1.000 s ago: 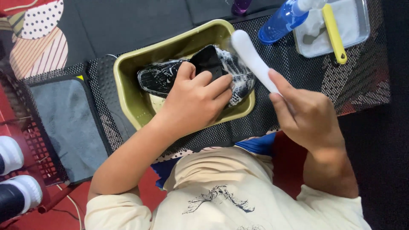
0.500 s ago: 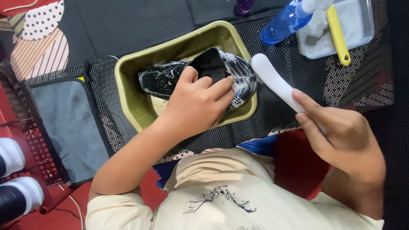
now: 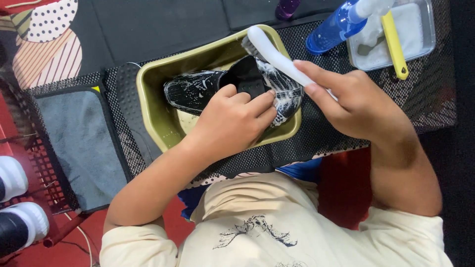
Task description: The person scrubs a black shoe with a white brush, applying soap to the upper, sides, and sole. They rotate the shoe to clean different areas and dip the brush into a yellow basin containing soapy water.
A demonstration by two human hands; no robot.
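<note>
A black shoe (image 3: 208, 89) streaked with white foam lies in an olive-green plastic basin (image 3: 153, 99). My left hand (image 3: 232, 123) grips the shoe over its middle and holds it inside the basin. My right hand (image 3: 356, 101) holds a white-handled brush (image 3: 274, 53) by the handle. The brush's bristle head sits at the basin's far rim, just above the heel end of the shoe.
A grey cloth (image 3: 81, 143) lies left of the basin on black mesh matting (image 3: 326, 138). At the back right, a blue spray bottle (image 3: 336, 24) stands by a clear tray (image 3: 425, 34) of white powder with a yellow tool (image 3: 394, 44). White shoes (image 3: 15, 198) sit far left.
My right hand has swung the brush left from beside the basin to over the shoe's heel end. The left hand has kept its grip on the shoe.
</note>
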